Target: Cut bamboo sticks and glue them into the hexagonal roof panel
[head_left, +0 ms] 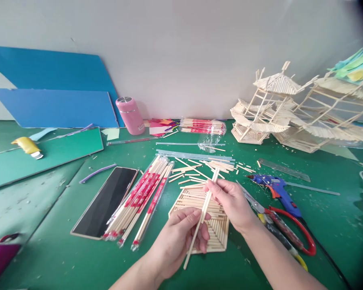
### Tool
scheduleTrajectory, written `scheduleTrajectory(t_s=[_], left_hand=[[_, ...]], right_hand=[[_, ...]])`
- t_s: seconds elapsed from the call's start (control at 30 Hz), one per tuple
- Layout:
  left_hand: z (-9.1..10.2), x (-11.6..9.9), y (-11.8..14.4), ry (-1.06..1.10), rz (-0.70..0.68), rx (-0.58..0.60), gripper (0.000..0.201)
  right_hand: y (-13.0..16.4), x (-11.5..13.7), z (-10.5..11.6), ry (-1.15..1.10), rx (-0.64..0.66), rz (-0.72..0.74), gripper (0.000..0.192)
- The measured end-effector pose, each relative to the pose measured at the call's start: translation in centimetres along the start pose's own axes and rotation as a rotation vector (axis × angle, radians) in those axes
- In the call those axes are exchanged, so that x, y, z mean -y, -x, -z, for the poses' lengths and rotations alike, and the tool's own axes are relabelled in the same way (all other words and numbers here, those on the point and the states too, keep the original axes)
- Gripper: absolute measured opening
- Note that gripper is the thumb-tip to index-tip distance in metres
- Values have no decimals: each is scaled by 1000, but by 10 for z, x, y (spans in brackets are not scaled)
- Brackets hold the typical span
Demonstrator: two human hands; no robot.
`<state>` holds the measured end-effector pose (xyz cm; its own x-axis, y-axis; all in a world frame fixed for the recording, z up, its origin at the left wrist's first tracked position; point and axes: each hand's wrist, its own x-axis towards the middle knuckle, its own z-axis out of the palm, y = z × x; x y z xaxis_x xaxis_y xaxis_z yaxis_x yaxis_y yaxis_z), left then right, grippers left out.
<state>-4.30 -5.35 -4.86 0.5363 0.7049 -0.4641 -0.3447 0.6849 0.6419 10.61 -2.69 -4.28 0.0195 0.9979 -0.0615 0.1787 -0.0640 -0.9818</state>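
Between my two hands are a few wooden chopsticks [206, 201], held at a slant with one reaching down past the others. My left hand [181, 229] pinches them near their lower middle. Fingers of my right hand [230, 199] close round their upper part. Beneath both hands lies a flat hexagonal panel [219, 231] built of stick pieces, partly covered by the hands. Just beyond it, loose cut stick pieces [189, 175] are scattered on the green table [103, 266]. Left of the panel rest wrapped chopsticks [142, 197] in red-marked plastic sleeves.
A blue glue gun [278, 191], red-handled scissors [305, 233] and yellow-black pliers [280, 235] lie at right. A phone [107, 203] is at left. Stick-built pagoda models [278, 112] and a pink flask [130, 117] stand behind. A yellow utility knife [27, 146] lies far left.
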Motion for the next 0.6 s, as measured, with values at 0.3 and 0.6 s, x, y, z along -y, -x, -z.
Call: scheduleTrajectory(t_s=[0.3, 0.6], left_hand=[[1, 5, -2, -1, 7, 0, 15], [-1, 4, 0, 0, 5, -18, 16]], right_hand=[[-3, -5, 6, -37, -64, 17, 32], [-3, -3, 4, -48, -65, 16, 32]])
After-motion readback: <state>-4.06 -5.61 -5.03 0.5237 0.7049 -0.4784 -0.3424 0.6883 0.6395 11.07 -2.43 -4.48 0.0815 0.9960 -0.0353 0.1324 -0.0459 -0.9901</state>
